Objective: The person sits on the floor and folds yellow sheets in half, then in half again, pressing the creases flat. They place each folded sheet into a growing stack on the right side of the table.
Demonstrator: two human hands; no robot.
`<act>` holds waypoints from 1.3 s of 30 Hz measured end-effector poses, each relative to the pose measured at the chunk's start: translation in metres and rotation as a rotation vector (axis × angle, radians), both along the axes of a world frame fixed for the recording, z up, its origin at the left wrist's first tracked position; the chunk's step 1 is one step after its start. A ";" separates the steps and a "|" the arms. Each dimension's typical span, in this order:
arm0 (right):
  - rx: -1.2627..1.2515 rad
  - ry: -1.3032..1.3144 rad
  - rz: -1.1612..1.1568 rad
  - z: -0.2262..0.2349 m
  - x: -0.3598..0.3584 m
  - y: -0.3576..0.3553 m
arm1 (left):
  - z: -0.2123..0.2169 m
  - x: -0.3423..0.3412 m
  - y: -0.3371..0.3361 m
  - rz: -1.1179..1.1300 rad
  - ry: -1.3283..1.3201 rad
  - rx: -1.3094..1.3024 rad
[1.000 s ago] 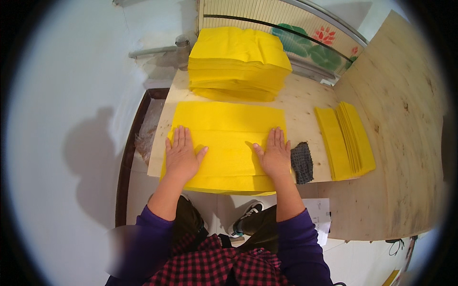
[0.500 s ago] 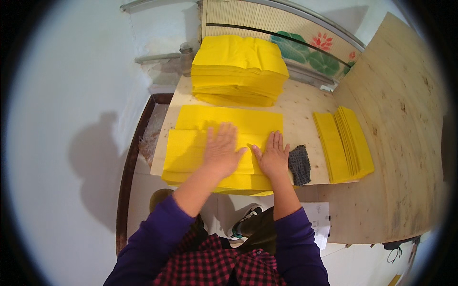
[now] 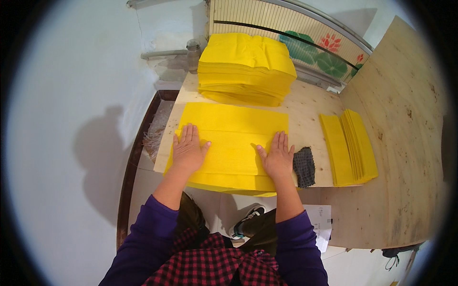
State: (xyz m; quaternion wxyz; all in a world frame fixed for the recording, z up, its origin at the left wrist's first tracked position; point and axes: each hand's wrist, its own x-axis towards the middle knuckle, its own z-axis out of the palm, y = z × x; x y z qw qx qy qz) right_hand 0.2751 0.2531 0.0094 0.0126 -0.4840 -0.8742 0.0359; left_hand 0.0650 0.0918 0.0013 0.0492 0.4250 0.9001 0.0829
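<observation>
A yellow fabric sheet (image 3: 234,155) lies in front of me, its near part folded over in a band and its near edge hanging past the table's front edge. Flat on the left side of that band rests my left hand (image 3: 188,152), fingers stretched forward and thumb out to the right. My right hand (image 3: 278,157) presses flat near the right edge, its thumb pointing left. Neither hand grips anything. Just right of my right hand is a dark grey textured cloth (image 3: 304,167).
Behind the sheet stands a thick stack of yellow fabric (image 3: 245,71), with a glass jar (image 3: 193,56) at its left. Folded yellow pieces (image 3: 350,148) lie at the right, beside a tall plywood board (image 3: 400,128). White papers (image 3: 318,224) show below the table (image 3: 310,105).
My left hand has slid left across the sheet, from its middle to near the left edge. The right hand stays flat near the right edge. The fold looks smoother.
</observation>
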 end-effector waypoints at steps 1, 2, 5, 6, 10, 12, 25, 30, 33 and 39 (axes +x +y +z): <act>-0.013 0.006 -0.001 0.000 0.000 -0.001 | 0.001 -0.002 -0.003 0.033 -0.009 -0.012; -0.016 0.011 -0.004 0.000 0.000 -0.001 | 0.002 -0.003 -0.005 0.043 -0.013 -0.015; -0.010 0.019 -0.006 0.002 0.001 -0.001 | 0.005 -0.005 -0.011 0.079 -0.047 -0.027; -0.010 0.024 -0.004 0.004 0.001 -0.001 | 0.006 -0.005 -0.012 0.083 -0.056 -0.021; 0.035 0.008 0.044 0.014 -0.007 -0.003 | 0.008 -0.003 -0.014 0.092 -0.072 -0.023; 0.099 0.041 0.112 0.013 -0.024 -0.013 | 0.009 -0.003 -0.014 0.101 -0.076 -0.026; 0.068 0.044 0.048 0.005 0.029 0.017 | 0.004 -0.002 -0.014 0.086 -0.069 0.025; 0.089 0.424 0.306 0.024 0.005 0.030 | 0.008 -0.002 -0.015 0.092 -0.087 0.028; -0.029 0.460 0.470 0.029 -0.031 0.029 | 0.008 -0.002 -0.015 0.093 -0.094 0.053; -0.296 0.161 0.573 0.043 -0.077 0.042 | 0.005 -0.003 -0.020 0.094 -0.079 0.109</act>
